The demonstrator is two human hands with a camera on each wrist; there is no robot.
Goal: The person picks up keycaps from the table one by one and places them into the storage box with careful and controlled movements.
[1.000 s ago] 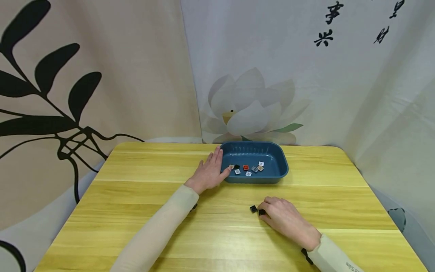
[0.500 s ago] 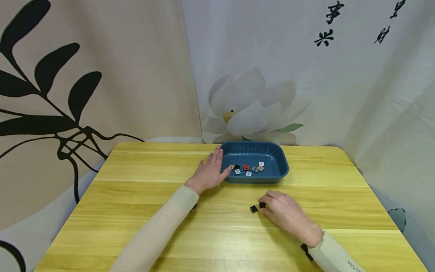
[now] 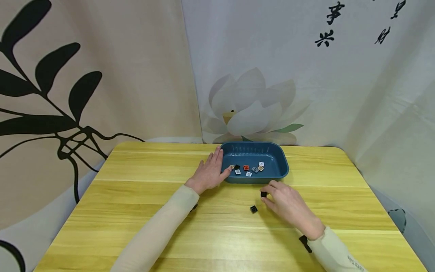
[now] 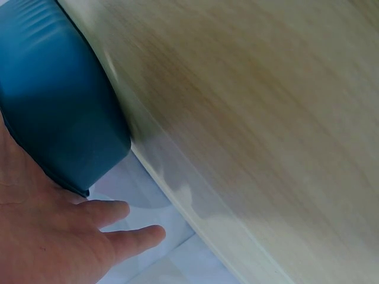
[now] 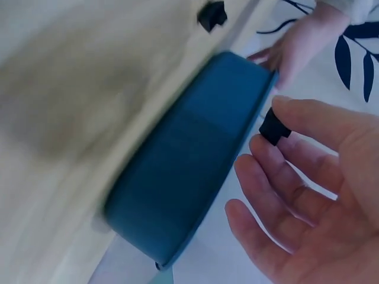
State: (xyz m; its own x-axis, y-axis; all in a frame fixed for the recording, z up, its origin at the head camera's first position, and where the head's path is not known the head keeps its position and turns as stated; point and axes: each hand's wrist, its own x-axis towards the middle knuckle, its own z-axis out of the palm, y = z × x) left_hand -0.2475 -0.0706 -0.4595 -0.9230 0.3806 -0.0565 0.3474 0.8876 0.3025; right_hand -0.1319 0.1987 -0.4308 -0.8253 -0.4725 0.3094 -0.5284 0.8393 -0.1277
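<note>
Between the thumb and fingertips of my right hand (image 3: 289,206) is a small black square block (image 5: 275,126), pinched clear of the table just in front of the tray's near side. A second black block (image 3: 253,209) lies on the wood to the left of that hand. My left hand (image 3: 210,172) rests with straight fingers against the left end of the blue tray (image 3: 255,180), its thumb over the near left rim. Inside the tray are several small square pieces: a red one (image 3: 246,167), a black one (image 3: 236,167), white ones, tan ones and a see-through greyish one (image 3: 255,170).
The tray stands at the back of the light wooden table (image 3: 163,166), close to its far edge. Behind it hangs a curtain (image 3: 153,75) printed with dark leaves and a pale flower.
My right hand has lifted the black block off the table and carried it forward, closer to the tray. My left hand has stayed at the tray's end.
</note>
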